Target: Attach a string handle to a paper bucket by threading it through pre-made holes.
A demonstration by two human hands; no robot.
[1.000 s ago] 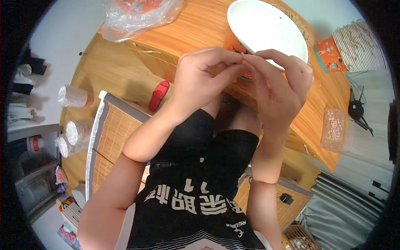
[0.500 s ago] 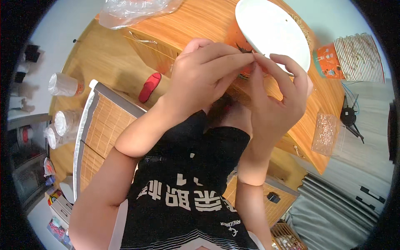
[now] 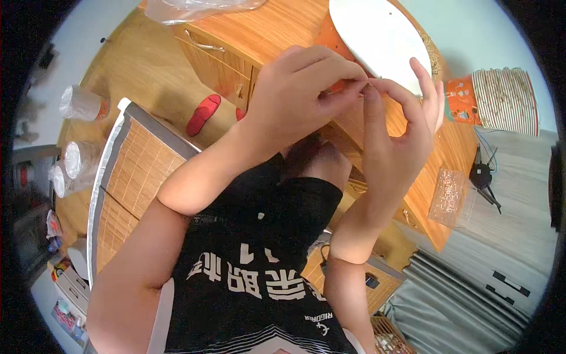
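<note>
left hand (image 3: 295,100) and right hand (image 3: 401,127) are raised near the front edge of the wood-grained orange-brown table (image 3: 247,32), thumb and forefinger tips of each drawn close and meeting those of the other; whether either pinch has hold of anything is too small to tell, so i cannot say how tightly each is closed. the left hand's remaining fingers are curled in above its thumb, while the right hand's others are loosely spread, rising across the rim of the broad smooth white disc (image 3: 383,41). that disc sits at the far side of the fingertips, over the printed orange tub (image 3: 330,41), of which only a side shows. the table's front edge runs from upper left down to a pointed corner at lower right, with the person's legs below it. between the crumpled clear plastic bag (image 3: 200,10) and the tub lies a stretch of wood surface, giving room on the left hand's side; another strip runs from the right hand toward the clear textured plastic tray (image 3: 448,194) close to the corner. the tall stack of nested orange tubs with white rims (image 3: 504,103) bounds the right side, with the black antennaed device (image 3: 480,174) below it. on the floor to the left lies the red slipper (image 3: 203,115).
</note>
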